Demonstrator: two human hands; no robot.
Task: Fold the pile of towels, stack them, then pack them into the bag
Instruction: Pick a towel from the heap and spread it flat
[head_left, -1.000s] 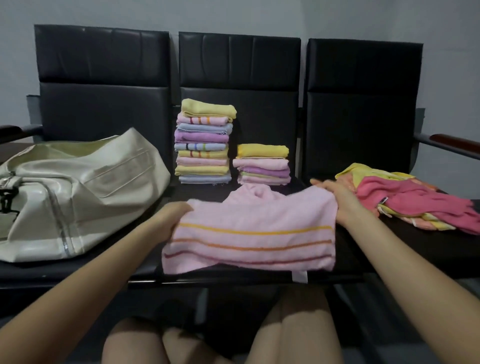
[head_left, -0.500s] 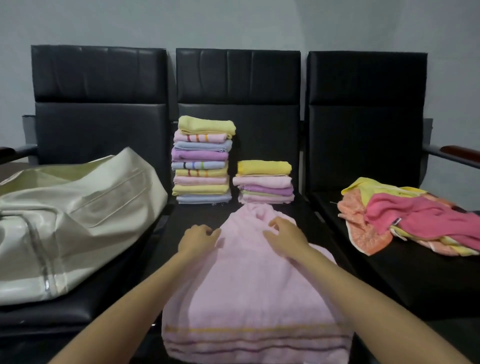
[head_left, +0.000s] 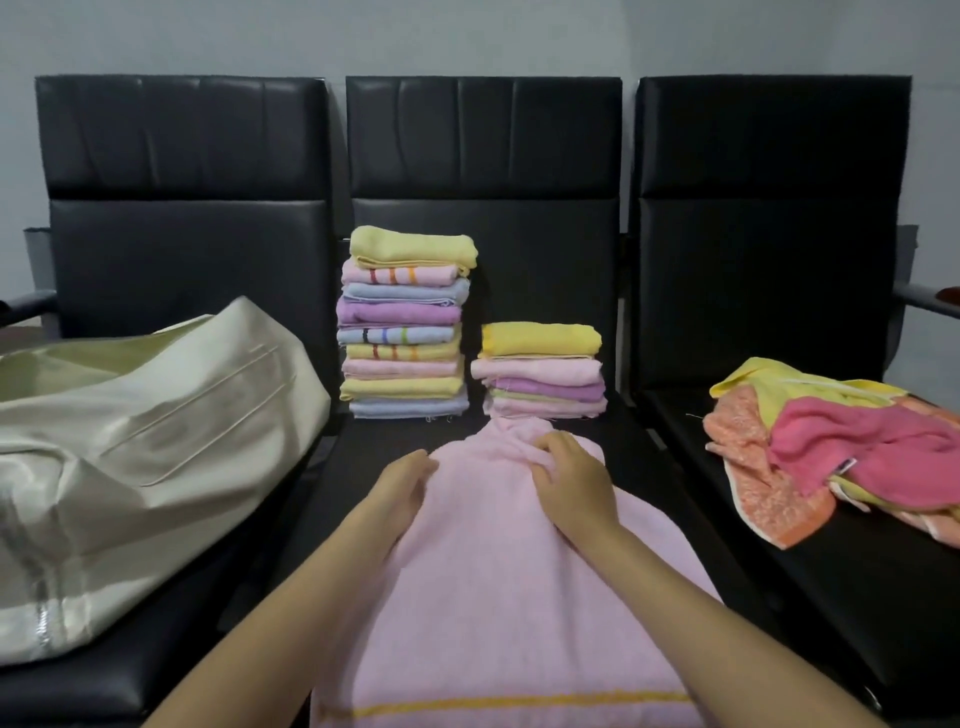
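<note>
1. a pink towel (head_left: 498, 582) lies spread on the middle seat (head_left: 644, 467) of a row of three black seats, running from the seat's middle toward its front edge, with a yellow stripe across the near end.
2. the left hand (head_left: 402, 491) rests at the towel's far left edge, fingers loosely curled on the cloth; whether this grip pinches the cloth or only presses it, i cannot tell.
3. the right hand (head_left: 569, 480) lies on the bunched far end of the towel, fingers bent over a fold of the cloth; whether this grip is clenched on that fold, i cannot tell.
4. the towel's far end is gathered into a narrow crumpled tip that reaches the foot of the short stack (head_left: 540, 371).
5. the short stack stands at the back of the middle seat, right of centre, a yellow towel on top.
6. the tall stack (head_left: 405, 322) stands just beside it at the back left corner of the same seat, also topped with yellow, against the backrest.
7. a cream bag (head_left: 145, 447) lies slumped on the left seat, its right end reaching the edge of the middle seat.
8. a loose pile of unfolded towels (head_left: 831, 447), yellow, orange and deep pink, lies on the right seat, well apart from the hands.
</note>
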